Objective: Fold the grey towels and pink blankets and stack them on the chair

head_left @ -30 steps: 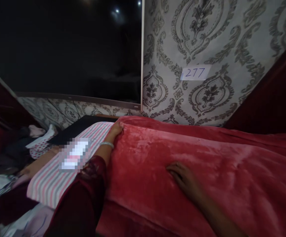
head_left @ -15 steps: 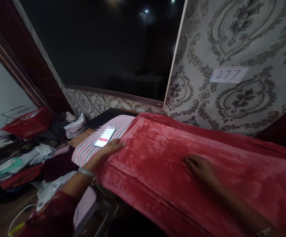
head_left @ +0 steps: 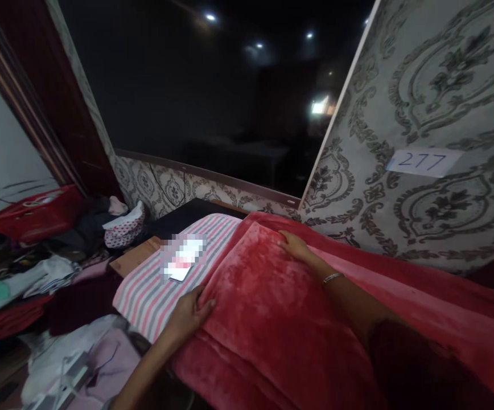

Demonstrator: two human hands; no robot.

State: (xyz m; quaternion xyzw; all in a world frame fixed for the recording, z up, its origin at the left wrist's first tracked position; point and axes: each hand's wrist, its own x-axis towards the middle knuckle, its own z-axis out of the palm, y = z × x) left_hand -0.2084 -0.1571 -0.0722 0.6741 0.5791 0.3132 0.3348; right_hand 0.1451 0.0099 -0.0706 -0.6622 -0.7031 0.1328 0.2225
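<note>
Across the lower centre of the head view, a folded red blanket point(head_left: 272, 319) runs its long axis from lower left to the right edge. The left hand point(head_left: 191, 312) curls closed on its near left corner, while the right hand point(head_left: 295, 246) lies open on the far corner, fingers flat, just beside a striped cloth point(head_left: 153, 290) carrying a phone point(head_left: 184, 263).

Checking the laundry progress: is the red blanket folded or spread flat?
Folded: the red blanket shows stacked layered edges at its near-left corner, where the left hand grips.

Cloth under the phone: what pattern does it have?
The cloth has pink, grey and white stripes, seen in the head view.
</note>
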